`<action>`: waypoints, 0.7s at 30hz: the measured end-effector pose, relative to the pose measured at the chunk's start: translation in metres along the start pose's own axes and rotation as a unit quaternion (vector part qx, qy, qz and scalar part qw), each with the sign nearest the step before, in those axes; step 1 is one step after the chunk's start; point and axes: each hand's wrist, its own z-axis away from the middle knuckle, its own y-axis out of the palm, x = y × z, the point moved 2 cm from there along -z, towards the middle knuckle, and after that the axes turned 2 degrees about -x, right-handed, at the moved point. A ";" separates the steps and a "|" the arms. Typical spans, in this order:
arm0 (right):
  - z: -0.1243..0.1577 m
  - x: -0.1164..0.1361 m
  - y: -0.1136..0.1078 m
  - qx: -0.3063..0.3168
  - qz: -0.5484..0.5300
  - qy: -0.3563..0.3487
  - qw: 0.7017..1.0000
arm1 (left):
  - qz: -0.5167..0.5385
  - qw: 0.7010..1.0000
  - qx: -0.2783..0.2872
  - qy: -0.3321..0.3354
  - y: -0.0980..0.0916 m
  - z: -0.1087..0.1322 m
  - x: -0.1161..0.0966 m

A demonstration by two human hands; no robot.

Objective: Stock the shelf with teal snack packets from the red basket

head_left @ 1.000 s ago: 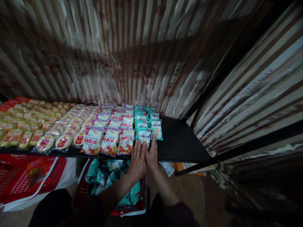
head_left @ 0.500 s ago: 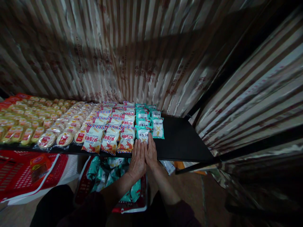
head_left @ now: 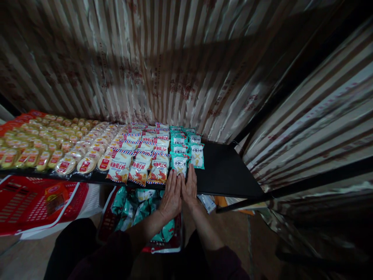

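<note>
**Left hand (head_left: 171,197) and right hand (head_left: 190,187) against a teal packet (head_left: 179,162)**

Rest side by side at the front edge of a black shelf (head_left: 230,171), fingers straight, unclenched and narrowly together, tips touching the near end of the packet, directly ahead at 12 o'clock. Keep both palms out of sight and cover the packet's lower end. Cannot tell the firmness of the contact. Shows, at 8 o'clock below the shelf, a red basket (head_left: 167,248) of more teal bags (head_left: 142,213), partly hidden by the shelf edge and left forearm (head_left: 147,230), lettering mostly unreadable. Loses the dark sleeves (head_left: 110,254) in shadow at the bottom.

Includes two columns of teal bags from 12 to 1 o'clock, rear ones dim and overlapped, before a striped curtain (head_left: 157,70). Adds red-lettered bags (head_left: 140,169) at 10 o'clock, just beside the packet, then round wrapped packs (head_left: 65,166) toward 9 o'clock. Crosses the curtain with a black post (head_left: 256,116) at 2 o'clock and a bar (head_left: 305,185) at 3. Leaves a second basket (head_left: 21,206) cut off at 9, and a pale wrapper (head_left: 207,203) half covered at 4.
</note>
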 end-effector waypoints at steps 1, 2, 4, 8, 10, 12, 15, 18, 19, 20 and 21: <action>0.002 0.001 -0.001 -0.009 0.002 -0.006 1.000 | 0.005 1.000 0.002 0.002 -0.002 0.002 0.000; 0.004 0.003 -0.003 -0.017 0.004 -0.012 1.000 | 0.011 1.000 0.005 0.005 -0.003 0.003 -0.001; 0.010 0.008 -0.006 -0.031 0.007 -0.024 0.999 | 0.027 1.000 0.010 0.013 -0.005 0.008 -0.002; 0.027 0.019 -0.011 -0.035 0.013 -0.037 0.999 | 0.049 0.998 0.015 0.020 -0.009 0.024 -0.003; 0.038 0.026 -0.013 -0.039 0.011 -0.042 0.998 | 0.062 0.998 0.023 0.023 -0.013 0.035 -0.004; 0.052 0.033 -0.015 -0.043 0.003 -0.046 0.998 | 0.077 0.996 0.037 0.026 -0.017 0.048 -0.005; 0.078 0.041 -0.014 -0.049 -0.017 -0.048 0.998 | 0.095 0.993 0.066 0.029 -0.022 0.074 -0.002; 0.111 0.045 -0.009 -0.041 -0.033 -0.048 0.997 | 0.103 0.990 0.092 0.025 -0.024 0.104 0.008; 0.122 0.045 -0.005 -0.024 -0.036 -0.044 0.998 | 0.098 0.990 0.099 0.016 -0.024 0.113 0.013; 0.134 0.044 0.001 -0.001 -0.037 -0.037 0.999 | 0.087 0.991 0.105 0.003 -0.023 0.122 0.019; 0.144 0.042 0.007 0.030 -0.036 -0.027 0.999 | 0.070 0.991 0.111 -0.017 -0.023 0.129 0.025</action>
